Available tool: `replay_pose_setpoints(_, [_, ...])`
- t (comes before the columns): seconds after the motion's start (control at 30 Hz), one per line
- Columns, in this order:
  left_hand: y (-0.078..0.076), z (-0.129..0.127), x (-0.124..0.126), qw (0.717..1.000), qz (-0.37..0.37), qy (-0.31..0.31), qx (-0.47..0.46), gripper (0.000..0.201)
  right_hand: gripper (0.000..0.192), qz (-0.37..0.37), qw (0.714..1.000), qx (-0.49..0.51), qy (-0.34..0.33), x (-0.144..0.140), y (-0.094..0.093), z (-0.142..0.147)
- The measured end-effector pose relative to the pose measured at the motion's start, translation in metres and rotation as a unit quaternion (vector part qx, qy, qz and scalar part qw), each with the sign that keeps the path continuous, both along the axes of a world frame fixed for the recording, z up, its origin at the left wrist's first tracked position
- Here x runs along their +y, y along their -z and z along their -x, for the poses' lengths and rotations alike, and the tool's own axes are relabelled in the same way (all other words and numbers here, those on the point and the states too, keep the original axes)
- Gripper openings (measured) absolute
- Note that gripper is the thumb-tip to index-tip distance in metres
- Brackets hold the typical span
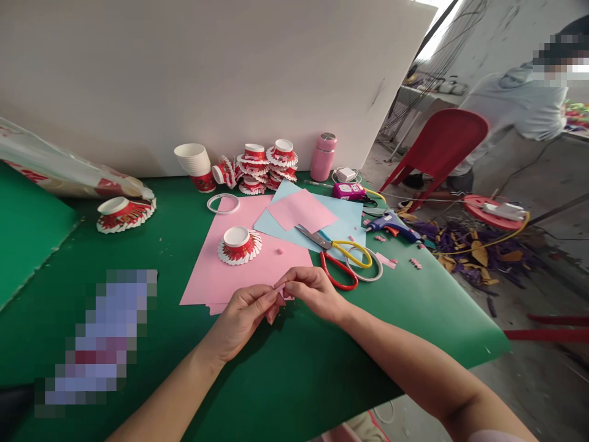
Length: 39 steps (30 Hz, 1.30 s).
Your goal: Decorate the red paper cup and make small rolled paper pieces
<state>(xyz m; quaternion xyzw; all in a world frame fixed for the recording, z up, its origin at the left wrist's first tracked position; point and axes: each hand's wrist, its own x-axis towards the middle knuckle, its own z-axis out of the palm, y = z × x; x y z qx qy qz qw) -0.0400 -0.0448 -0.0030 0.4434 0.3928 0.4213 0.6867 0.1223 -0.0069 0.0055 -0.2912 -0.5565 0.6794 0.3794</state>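
Note:
My left hand (pixel 251 313) and my right hand (pixel 315 291) meet above the table's near part, fingertips touching. Between them they pinch a small strip of pink paper (pixel 281 288), mostly covered by the fingers. Just beyond lie pink paper sheets (pixel 207 276), and on them a red paper cup cut into a fringed, flared shape (pixel 237 244) stands with its white base up. A small pink folded piece (pixel 280 250) lies beside it. Scissors with a red and a yellow handle (pixel 338 255) rest open to the right, over a light blue sheet (pixel 352 215).
At the back stand stacked paper cups (pixel 193 161), several fringed cups (pixel 253 166) and a pink bottle (pixel 324 156). A blue glue gun (pixel 393 224) lies right, another fringed cup (pixel 124 215) left. White rings (pixel 223 204) lie around. A person (pixel 510 104) is beyond a red chair (pixel 442 144).

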Motion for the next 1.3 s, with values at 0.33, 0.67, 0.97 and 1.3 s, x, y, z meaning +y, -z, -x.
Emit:
replay_pose_setpoints(0.33, [0.005,-0.003,-0.001,0.971,-0.132,-0.041,0.196,0.032,0.032,0.007,0.998,-0.063,-0.005,0.001,0.008,0.000])
replay_pose_setpoints(0.67, [0.003,-0.004,-0.001,0.952,-0.172,-0.025,0.253,0.032,0.038,-0.012,0.993,-0.115,-0.017,0.004,0.008,-0.001])
replay_pose_setpoints(0.97, [-0.003,-0.006,0.000,0.945,-0.182,-0.034,0.270,0.029,0.030,-0.024,0.990,-0.141,-0.015,0.006,0.003,-0.003])
replay_pose_setpoints(1.3, [-0.004,-0.002,0.003,0.945,-0.182,-0.022,0.270,0.030,0.033,-0.012,0.989,-0.149,-0.007,0.012,0.004,-0.007])
